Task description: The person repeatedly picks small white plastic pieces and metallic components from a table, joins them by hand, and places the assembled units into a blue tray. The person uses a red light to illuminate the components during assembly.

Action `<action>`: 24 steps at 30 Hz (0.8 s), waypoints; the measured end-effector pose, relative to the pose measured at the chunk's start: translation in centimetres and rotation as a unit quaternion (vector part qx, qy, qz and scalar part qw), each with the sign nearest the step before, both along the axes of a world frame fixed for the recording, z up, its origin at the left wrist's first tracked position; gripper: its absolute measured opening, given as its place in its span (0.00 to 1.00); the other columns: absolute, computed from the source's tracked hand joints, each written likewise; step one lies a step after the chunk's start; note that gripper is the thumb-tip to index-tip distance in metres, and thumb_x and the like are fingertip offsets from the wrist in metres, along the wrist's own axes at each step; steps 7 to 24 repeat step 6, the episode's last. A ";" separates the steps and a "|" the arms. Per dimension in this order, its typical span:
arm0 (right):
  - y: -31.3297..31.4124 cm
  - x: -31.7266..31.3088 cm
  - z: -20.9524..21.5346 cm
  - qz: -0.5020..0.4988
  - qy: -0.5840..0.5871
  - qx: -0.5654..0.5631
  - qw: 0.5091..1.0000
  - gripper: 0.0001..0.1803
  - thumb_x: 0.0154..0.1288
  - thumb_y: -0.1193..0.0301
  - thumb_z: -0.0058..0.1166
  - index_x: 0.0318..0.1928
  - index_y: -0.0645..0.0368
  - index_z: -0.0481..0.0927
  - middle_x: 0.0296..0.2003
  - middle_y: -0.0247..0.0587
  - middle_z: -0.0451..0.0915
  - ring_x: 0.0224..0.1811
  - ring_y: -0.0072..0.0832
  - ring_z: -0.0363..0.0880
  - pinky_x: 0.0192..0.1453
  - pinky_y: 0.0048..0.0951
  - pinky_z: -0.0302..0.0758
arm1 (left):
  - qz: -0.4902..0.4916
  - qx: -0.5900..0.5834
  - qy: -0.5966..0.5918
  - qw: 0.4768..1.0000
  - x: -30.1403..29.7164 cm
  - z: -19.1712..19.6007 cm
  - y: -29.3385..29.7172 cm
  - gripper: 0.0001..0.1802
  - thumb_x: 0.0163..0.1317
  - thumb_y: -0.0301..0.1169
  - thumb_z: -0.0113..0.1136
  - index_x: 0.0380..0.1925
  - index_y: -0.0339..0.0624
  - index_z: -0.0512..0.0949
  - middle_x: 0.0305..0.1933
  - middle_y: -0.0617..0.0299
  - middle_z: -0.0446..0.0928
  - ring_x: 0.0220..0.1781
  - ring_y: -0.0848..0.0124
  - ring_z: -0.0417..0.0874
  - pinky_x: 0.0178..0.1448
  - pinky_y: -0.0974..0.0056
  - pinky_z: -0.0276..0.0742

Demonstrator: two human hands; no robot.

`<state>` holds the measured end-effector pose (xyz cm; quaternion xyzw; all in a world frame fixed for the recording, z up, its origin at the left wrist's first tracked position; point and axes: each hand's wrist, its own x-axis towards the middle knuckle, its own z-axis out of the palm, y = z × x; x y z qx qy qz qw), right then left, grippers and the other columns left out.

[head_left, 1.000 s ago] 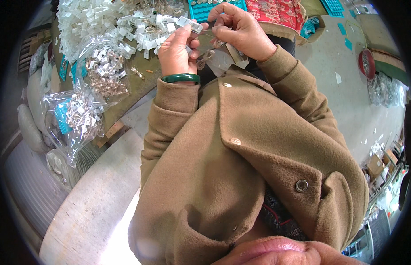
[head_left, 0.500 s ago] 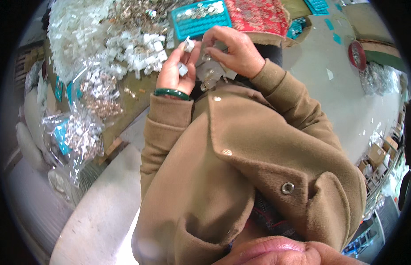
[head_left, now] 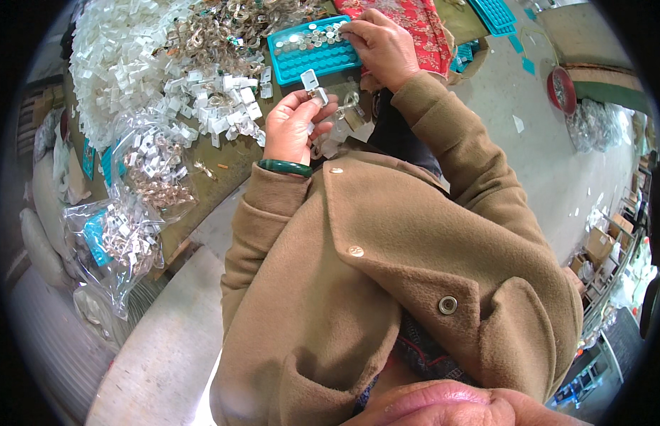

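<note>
My left hand (head_left: 293,122), with a green bangle at the wrist, holds a small white tag with a metal ring (head_left: 313,83) pinched between thumb and fingers above the table edge. My right hand (head_left: 382,44) reaches forward onto a teal plastic tray (head_left: 328,61) whose slots hold several small metal rings; its fingertips rest on the tray's right end. Whether those fingers hold a ring is hidden. A small clear bag (head_left: 342,122) lies just under my left hand.
A big heap of white tags (head_left: 124,57) and metal rings (head_left: 230,21) covers the table's left. Clear bags of tagged rings (head_left: 124,234) hang off its near edge. Red patterned cloth (head_left: 415,21) lies behind the tray. More teal trays (head_left: 494,13) sit far right.
My right hand has left the left hand and reached forward onto the teal tray. The left hand stays near the table edge with the tagged ring. The view has shifted downward.
</note>
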<state>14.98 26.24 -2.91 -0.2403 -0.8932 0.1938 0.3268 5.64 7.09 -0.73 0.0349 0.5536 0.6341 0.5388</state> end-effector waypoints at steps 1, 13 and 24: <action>0.0 0.0 -0.2 -0.003 -0.009 0.019 1.000 0.09 0.61 0.67 0.60 0.41 0.51 0.85 0.35 0.37 0.79 0.38 0.39 0.81 0.41 0.34 0.79 | -0.005 -0.011 0.000 1.000 0.0 -0.1 0.0 0.11 0.67 0.26 0.55 0.48 0.39 0.76 0.47 0.54 0.82 0.44 0.72 0.85 0.38 0.72 0.83; 0.0 0.3 -0.5 0.002 -0.072 0.075 0.995 0.12 0.63 0.69 0.57 0.47 0.50 0.82 0.38 0.38 0.79 0.44 0.40 0.80 0.50 0.38 0.77 | -0.018 0.003 0.005 1.000 -0.2 -0.4 0.2 0.13 0.66 0.25 0.55 0.51 0.37 0.75 0.47 0.54 0.82 0.44 0.72 0.85 0.39 0.72 0.83; 0.0 0.3 -0.5 0.002 -0.072 0.075 0.995 0.12 0.63 0.69 0.57 0.47 0.50 0.82 0.38 0.38 0.79 0.44 0.40 0.80 0.50 0.38 0.77 | -0.018 0.003 0.005 1.000 -0.2 -0.4 0.2 0.13 0.66 0.25 0.55 0.51 0.37 0.75 0.47 0.54 0.82 0.44 0.72 0.85 0.39 0.72 0.83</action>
